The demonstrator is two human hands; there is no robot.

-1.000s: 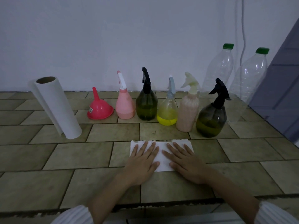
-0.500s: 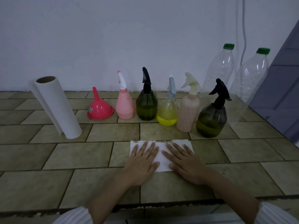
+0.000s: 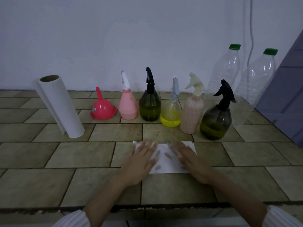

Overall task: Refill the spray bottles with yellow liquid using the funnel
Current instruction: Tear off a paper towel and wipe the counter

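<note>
Several spray bottles stand in a row near the wall: a pink one (image 3: 127,108), a dark green one (image 3: 150,106), a clear one (image 3: 171,115) with yellow liquid low inside, a ribbed peach one (image 3: 192,115) and a round dark one (image 3: 216,122) with yellowish liquid. A red funnel (image 3: 103,108) sits upside down left of the pink bottle. My left hand (image 3: 139,163) and my right hand (image 3: 191,163) lie flat, fingers straight and blurred, on a white paper towel sheet (image 3: 165,163).
A paper towel roll (image 3: 60,105) leans at the left. Two tall clear plastic bottles with green caps (image 3: 224,71) (image 3: 257,77) stand at the back right, beside a dark panel (image 3: 285,95). The tiled counter's front edge (image 3: 147,208) runs below my wrists.
Both hands have slid slightly outward and back on the paper towel, and their fingers are now blurred with motion. The bottles and funnel have not moved.
</note>
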